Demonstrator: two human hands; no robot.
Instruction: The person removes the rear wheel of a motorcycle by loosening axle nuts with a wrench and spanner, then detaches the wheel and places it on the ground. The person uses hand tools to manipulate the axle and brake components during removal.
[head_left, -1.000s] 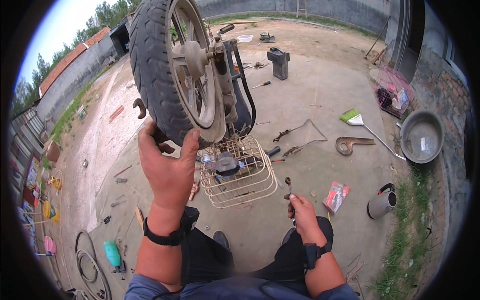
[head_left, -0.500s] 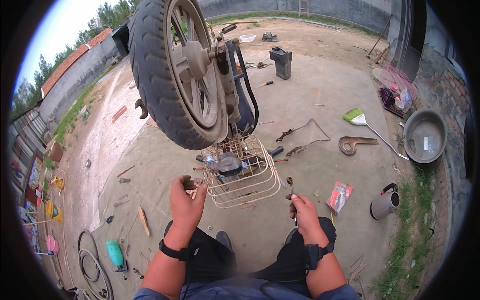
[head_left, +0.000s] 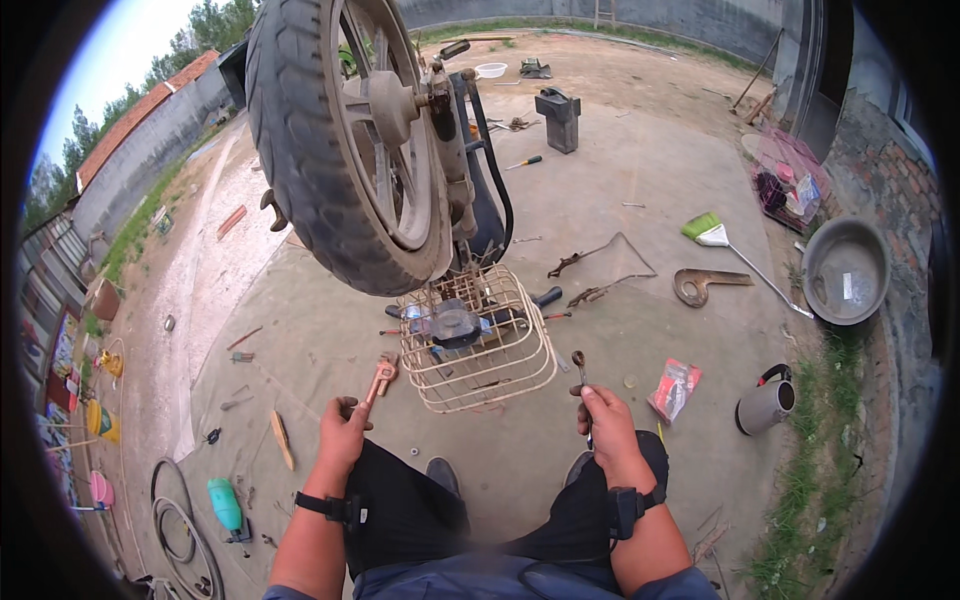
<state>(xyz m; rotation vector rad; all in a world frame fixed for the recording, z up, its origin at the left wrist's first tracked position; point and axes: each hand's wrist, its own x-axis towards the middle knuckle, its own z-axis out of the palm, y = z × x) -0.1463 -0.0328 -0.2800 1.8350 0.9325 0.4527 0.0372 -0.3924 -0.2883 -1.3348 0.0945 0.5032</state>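
My left hand [head_left: 341, 438] is closed round the handle of a reddish pipe wrench [head_left: 384, 372], its jaws pointing up beside the wire basket. In my right hand [head_left: 608, 418] is a ratchet wrench [head_left: 579, 360], held upright with its round head above the fingers. Between and beyond my hands, a cream wire basket [head_left: 487, 405] belongs to an upturned two-wheeled vehicle. Its front wheel [head_left: 300, 150] sticks up, with a dark worn tyre. Inside the basket, a dark rounded part [head_left: 456, 325] shows through the wires. Neither tool touches the vehicle.
On the ground to the right lie a red packet [head_left: 675, 390], a rusty hooked plate [head_left: 705, 285] and a green-and-white broom [head_left: 708, 230]. A grey kettle [head_left: 765, 405] and basin [head_left: 848, 270] stand farther right. At left are a wood piece [head_left: 283, 440], teal bottle [head_left: 226, 505] and coiled hose [head_left: 175, 520].
My left hand has moved down and left, away from the basket, and the pipe wrench now shows clearly in it. My right hand has barely moved. The view has shifted slightly.
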